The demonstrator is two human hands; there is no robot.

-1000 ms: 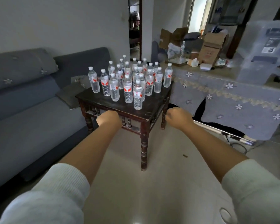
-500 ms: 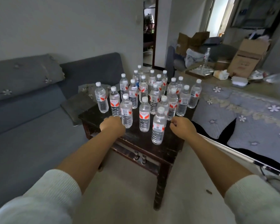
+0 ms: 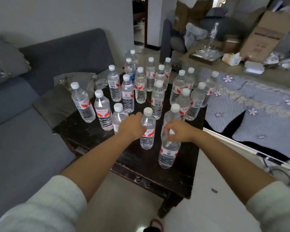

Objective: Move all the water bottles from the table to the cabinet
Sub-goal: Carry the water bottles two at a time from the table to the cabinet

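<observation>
Change: both hands had come forward from the near edge of the table to the front bottles, and the view had closed in on the table since half a second earlier.
Left hand [image 3: 132,126]: fingers curled against the left side of the middle front bottle [image 3: 147,131], at its shoulder; how far they wrapped round it could not be told.
Right hand [image 3: 179,131]: fingers curled round the upper body of the nearest bottle [image 3: 168,148], below its cap, gripping it.
Middle front bottle: stood upright on the table, white cap on, red and white label facing the camera.
Nearest bottle: stood on the table near its front corner, leaning slightly in the wide-angle view, cap on.
Other bottles [image 3: 127,94]: a crowd of clear capped bottles stood upright farther back on the table, close together, some touching.
Table [image 3: 179,180]: small, dark wood, square, with turned legs.
Sofa [image 3: 23,131]: grey, just left of the table, with a cushion at its back.
Bed cover [image 3: 258,104]: pale blue with white flowers, just right of the table.
Cardboard boxes [image 3: 266,36]: piled in the background on the right, blurred.
Sleeves [image 3: 45,206]: white knit, pushed up on both forearms.
</observation>
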